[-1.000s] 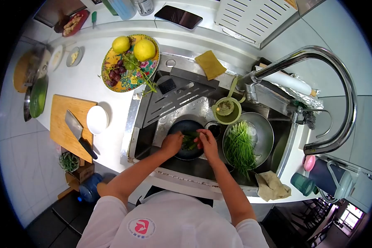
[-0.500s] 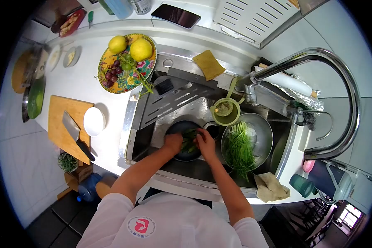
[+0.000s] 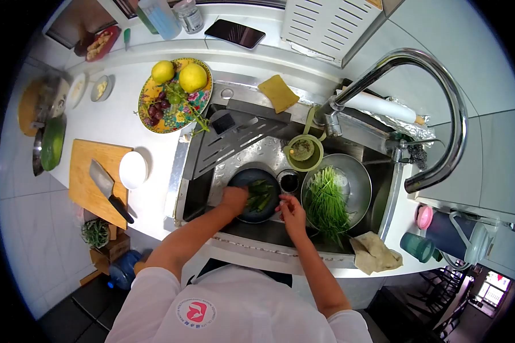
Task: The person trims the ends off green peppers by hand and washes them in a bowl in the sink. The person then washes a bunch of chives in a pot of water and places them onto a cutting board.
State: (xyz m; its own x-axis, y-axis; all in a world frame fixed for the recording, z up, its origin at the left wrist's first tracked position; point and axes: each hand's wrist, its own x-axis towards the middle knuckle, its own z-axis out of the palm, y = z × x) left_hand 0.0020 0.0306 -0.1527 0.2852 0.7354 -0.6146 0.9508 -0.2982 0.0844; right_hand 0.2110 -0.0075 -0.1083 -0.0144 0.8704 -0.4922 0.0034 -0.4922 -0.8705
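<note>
In the sink stands a dark round bowl [image 3: 259, 217] with several slim green pods [image 3: 261, 196] in it; whether they are peppers or okra I cannot tell. My left hand [image 3: 234, 200] is at the bowl's left side, fingers curled inward over the rim; what they hold is hidden. Just right of the bowl, my right hand [image 3: 292, 216] has its fingertips pinched together, with something small and pale at the tips. Close to it on the right sits a metal basin [image 3: 357, 197] with a bunch of long green chives [image 3: 328, 203]. Behind my right hand is a small dark-filled cup [image 3: 288, 182].
A green strainer cup [image 3: 303, 153] hangs below the tall curved faucet [image 3: 460, 126]. On the left counter lie a cutting board [image 3: 86, 171], a cleaver [image 3: 102, 178], a white bowl [image 3: 133, 170] and a fruit plate [image 3: 180, 120]. A cloth [image 3: 376, 252] drapes over the sink's front right edge.
My right hand has moved out of the bowl to the right and slightly toward me. My left hand has shifted a little left, and more of the green pods shows.
</note>
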